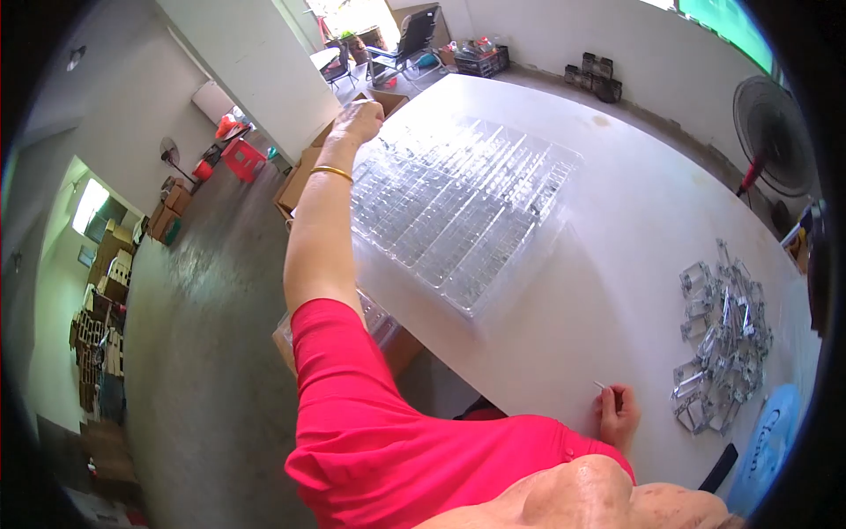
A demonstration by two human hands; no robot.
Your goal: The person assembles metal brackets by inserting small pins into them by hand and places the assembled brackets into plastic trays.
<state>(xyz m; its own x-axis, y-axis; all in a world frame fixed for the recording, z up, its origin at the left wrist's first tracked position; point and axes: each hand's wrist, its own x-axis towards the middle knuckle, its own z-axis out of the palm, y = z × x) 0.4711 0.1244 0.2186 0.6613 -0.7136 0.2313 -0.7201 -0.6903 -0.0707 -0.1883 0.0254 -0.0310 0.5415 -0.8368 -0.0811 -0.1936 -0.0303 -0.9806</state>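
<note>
My left hand [359, 121] reaches out to the far left corner of a clear plastic tray [471, 309], its fingers closed; anything between them is hidden. The tray has long rows of compartments with small shiny pieces in them, and it lies on the white table [564, 326]. Near the table's front edge, my right hand [619, 413] is closed, pinching a small thin pale piece [601, 385]. To the right of that hand lies a loose pile of metal brackets [727, 339], several of them tangled together.
A blue plastic bag [768, 445] and a black strip [721, 467] lie at the lower right. Beyond the right edge stands a fan [774, 132]. Cardboard boxes [304, 172] sit beside the table's left edge. Farther back are a red stool [242, 159] and a folding chair [414, 40].
</note>
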